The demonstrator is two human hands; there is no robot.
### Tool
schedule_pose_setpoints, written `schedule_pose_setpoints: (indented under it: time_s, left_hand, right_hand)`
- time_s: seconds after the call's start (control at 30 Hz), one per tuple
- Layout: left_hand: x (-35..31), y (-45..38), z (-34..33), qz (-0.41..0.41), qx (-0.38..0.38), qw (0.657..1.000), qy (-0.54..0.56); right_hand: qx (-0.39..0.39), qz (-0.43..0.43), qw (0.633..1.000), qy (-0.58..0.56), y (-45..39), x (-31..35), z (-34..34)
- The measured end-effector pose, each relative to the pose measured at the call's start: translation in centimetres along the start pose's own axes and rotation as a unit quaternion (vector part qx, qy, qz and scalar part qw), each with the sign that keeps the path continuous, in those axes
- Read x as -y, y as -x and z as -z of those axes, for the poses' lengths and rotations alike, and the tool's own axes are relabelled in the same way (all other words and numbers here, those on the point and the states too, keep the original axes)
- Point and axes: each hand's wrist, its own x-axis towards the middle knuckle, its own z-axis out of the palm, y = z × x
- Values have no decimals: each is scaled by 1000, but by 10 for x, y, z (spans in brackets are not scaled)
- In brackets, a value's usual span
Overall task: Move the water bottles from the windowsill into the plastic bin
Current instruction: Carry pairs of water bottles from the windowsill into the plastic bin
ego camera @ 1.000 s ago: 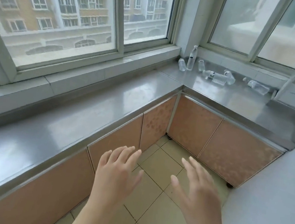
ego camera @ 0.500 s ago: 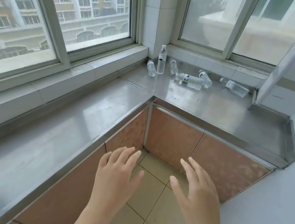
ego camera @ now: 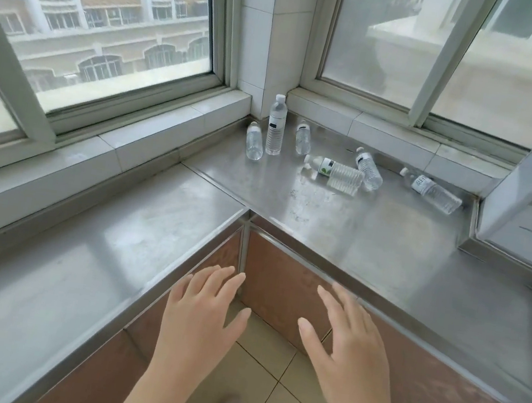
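both hands are hovering apart over the floor at the inner corner of the steel desk [ego camera: 324, 216], the left hand [ego camera: 199, 322] and the right hand [ego camera: 351, 360] each lying flat with fingers straight and spread, holding nothing. the bottles are sitting well ahead of them, in the far corner of the desk just under the windows: a tall bottle [ego camera: 276, 124] is standing upright, a short bottle [ego camera: 254, 141] is just beside it on the left, another short bottle [ego camera: 303, 137] is a little to the right, and three more are lying on their sides, one with a green label [ego camera: 333, 174], one touching it and slanting behind it [ego camera: 369, 168], and one further right near the wall [ego camera: 433, 191]. no bin is showing anywhere in view, so the carry looks likely to involve turning away from the desk. the risk from here is in the reach: the lying bottles are round and the steel is looking smooth, so a glancing touch could be sending one rolling toward the desk edge and down to the tiled floor. the tall bottle is looking easy to tip, and could be knocking its short neighbours over. grabbing several at once could be letting one slip.
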Motion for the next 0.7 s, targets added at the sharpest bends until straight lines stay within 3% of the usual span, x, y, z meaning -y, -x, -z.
schedule_pose_setpoints:
  time_s: [0.27,0.5,0.7]
  left_hand:
    - [11,-138,-72,13,17,1000,0]
    - [3,-271,-107,-52,1,998,18]
    - [19,-336,-127,-40,4,999,3]
  right_hand:
    - [26,-22,999,17,-138,-39,-24]
    - [8,-31,998,48,-248,-68,-24]
    - [45,-16,997,55,-330,-80,-49]
